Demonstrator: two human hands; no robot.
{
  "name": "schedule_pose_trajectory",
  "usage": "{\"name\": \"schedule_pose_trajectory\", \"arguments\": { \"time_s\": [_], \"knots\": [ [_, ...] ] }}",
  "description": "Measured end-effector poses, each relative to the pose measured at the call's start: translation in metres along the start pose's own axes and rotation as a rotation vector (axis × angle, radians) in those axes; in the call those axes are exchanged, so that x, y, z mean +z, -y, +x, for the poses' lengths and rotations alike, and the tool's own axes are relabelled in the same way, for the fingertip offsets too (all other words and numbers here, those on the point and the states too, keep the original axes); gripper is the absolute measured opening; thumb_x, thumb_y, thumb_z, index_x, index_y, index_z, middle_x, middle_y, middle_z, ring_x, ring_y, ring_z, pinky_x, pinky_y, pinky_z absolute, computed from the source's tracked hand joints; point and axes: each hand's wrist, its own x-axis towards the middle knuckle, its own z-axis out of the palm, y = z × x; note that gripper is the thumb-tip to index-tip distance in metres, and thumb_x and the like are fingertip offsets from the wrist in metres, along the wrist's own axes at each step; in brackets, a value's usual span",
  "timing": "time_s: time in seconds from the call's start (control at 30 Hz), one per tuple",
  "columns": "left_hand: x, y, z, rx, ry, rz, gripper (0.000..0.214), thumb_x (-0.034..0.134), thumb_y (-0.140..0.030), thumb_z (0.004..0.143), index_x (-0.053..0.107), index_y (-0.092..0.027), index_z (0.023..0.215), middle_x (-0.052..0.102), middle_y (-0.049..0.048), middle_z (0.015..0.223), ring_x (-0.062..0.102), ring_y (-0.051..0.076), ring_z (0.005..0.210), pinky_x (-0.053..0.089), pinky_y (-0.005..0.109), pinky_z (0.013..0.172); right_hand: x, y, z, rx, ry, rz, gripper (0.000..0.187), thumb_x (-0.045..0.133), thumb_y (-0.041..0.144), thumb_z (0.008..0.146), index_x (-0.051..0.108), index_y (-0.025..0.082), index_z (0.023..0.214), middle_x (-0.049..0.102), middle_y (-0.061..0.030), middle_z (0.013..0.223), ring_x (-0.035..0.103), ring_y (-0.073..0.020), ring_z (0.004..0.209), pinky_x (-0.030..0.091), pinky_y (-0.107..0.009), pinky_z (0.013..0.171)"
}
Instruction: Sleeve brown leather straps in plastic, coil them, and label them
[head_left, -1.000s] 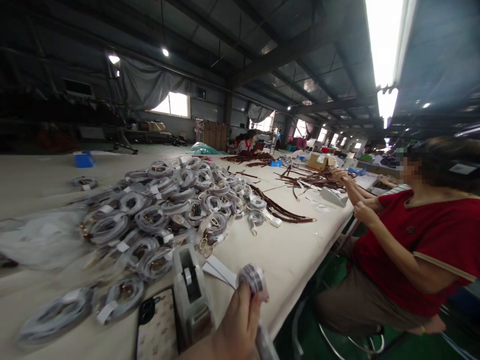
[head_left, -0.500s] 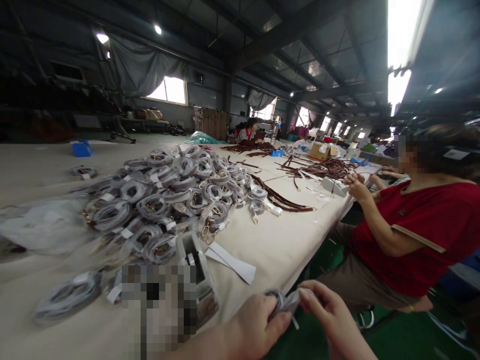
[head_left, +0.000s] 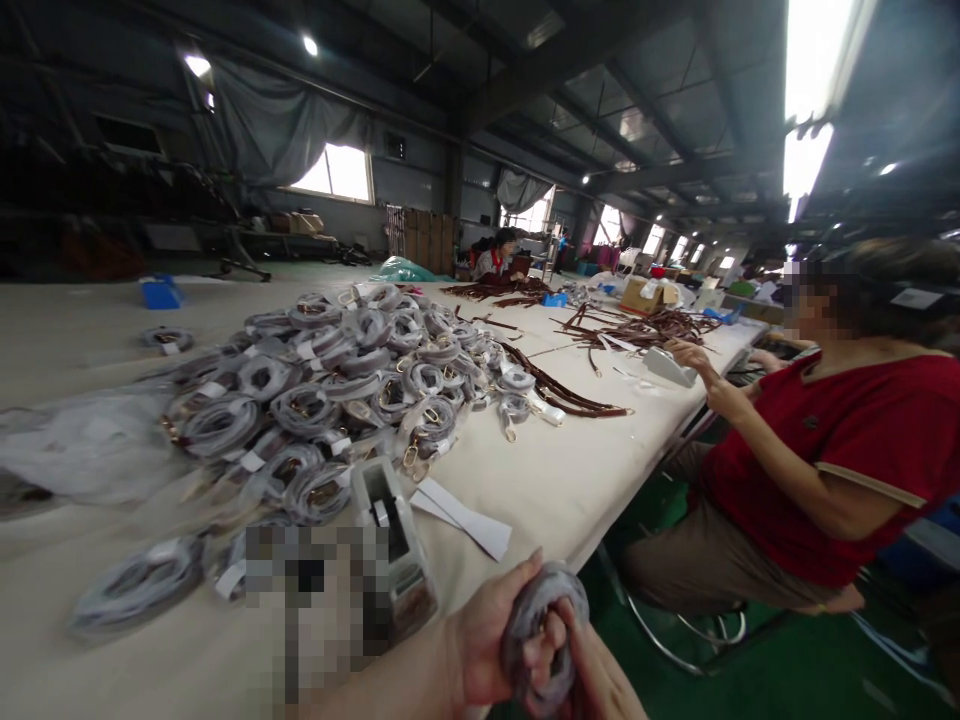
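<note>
The left hand (head_left: 487, 632) and right hand (head_left: 596, 660) both hold one coiled strap (head_left: 553, 582). A tape dispenser (head_left: 411, 572) sits on the bench (head_left: 517, 485) near a big strap pile (head_left: 360, 385).

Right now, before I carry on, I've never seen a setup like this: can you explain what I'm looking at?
There's no machine here: the left hand and right hand at the bottom are a person's bare hands. The single view comes from a camera on that person's head, looking forward and down.

Both hands hold a grey wrapped coil near the table's edge; fingers show through its middle.

On the pale table sits a large pile of similar coils, some showing gold-coloured metal clips. Nearer the hands are a tape dispenser and white strips. Loose brown straps lie beyond.

The person in red on the picture's right is a co-worker, whose hands are separate from these.
</note>
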Motion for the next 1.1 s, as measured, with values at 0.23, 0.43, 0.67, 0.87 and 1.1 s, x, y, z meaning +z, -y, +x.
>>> {"name": "schedule_pose_trajectory", "arguments": {
  "time_s": [0.23, 0.43, 0.67, 0.87, 1.1],
  "knots": [
    [0.001, -0.009, 0.006, 0.072, -0.109, 0.165, 0.061, 0.051, -0.067, 0.085, 0.065, -0.008, 0.08, 0.066, 0.0082, 0.071, 0.057, 0.014, 0.059, 0.045, 0.026, 0.063, -0.011, 0.042, 0.016, 0.262, -0.068, 0.21, 0.067, 0.039, 0.07, 0.09, 0.067, 0.02, 0.124, 0.068, -0.012, 0.126, 0.062, -0.0299, 0.118, 0.054, -0.038, 0.092],
    [-0.003, -0.006, -0.001, 0.383, -0.179, 0.942, 0.064, 0.074, -0.063, 0.067, 0.068, -0.015, 0.109, 0.068, 0.0076, 0.099, 0.059, 0.018, 0.084, 0.044, 0.027, 0.073, -0.044, 0.083, 0.026, 0.128, 0.456, -0.132, 0.036, 0.062, 0.052, 0.086, 0.075, 0.019, 0.093, 0.075, -0.004, 0.087, 0.065, -0.0224, 0.078, 0.051, -0.027, 0.069],
    [0.002, -0.008, -0.009, 0.327, -0.152, 1.055, 0.055, 0.073, -0.056, 0.072, 0.068, -0.015, 0.108, 0.066, 0.0035, 0.086, 0.056, 0.015, 0.071, 0.043, 0.024, 0.063, -0.037, 0.071, 0.04, 0.138, 0.288, -0.099, 0.03, 0.067, 0.044, 0.083, 0.07, 0.014, 0.086, 0.068, -0.0024, 0.076, 0.057, -0.0188, 0.071, 0.044, -0.024, 0.062],
    [0.005, -0.021, 0.001, 0.635, -0.465, 0.609, 0.055, 0.072, -0.06, 0.071, 0.062, -0.011, 0.094, 0.058, -0.0005, 0.067, 0.049, 0.011, 0.057, 0.04, 0.023, 0.055, -0.011, 0.054, 0.036, 0.199, 0.141, 0.153, 0.047, 0.066, 0.058, 0.08, 0.065, 0.015, 0.095, 0.059, 0.0, 0.07, 0.048, -0.0134, 0.054, 0.042, -0.024, 0.048],
    [0.006, 0.001, 0.008, 0.771, -0.682, 0.432, 0.057, 0.065, -0.068, 0.073, 0.06, -0.014, 0.091, 0.06, 0.0025, 0.073, 0.055, 0.016, 0.068, 0.044, 0.026, 0.065, 0.015, 0.042, 0.036, 0.253, -0.072, 0.212, 0.066, 0.055, 0.073, 0.079, 0.06, 0.015, 0.109, 0.056, 0.0015, 0.061, 0.049, -0.0144, 0.048, 0.045, -0.028, 0.047]
  ]
}}
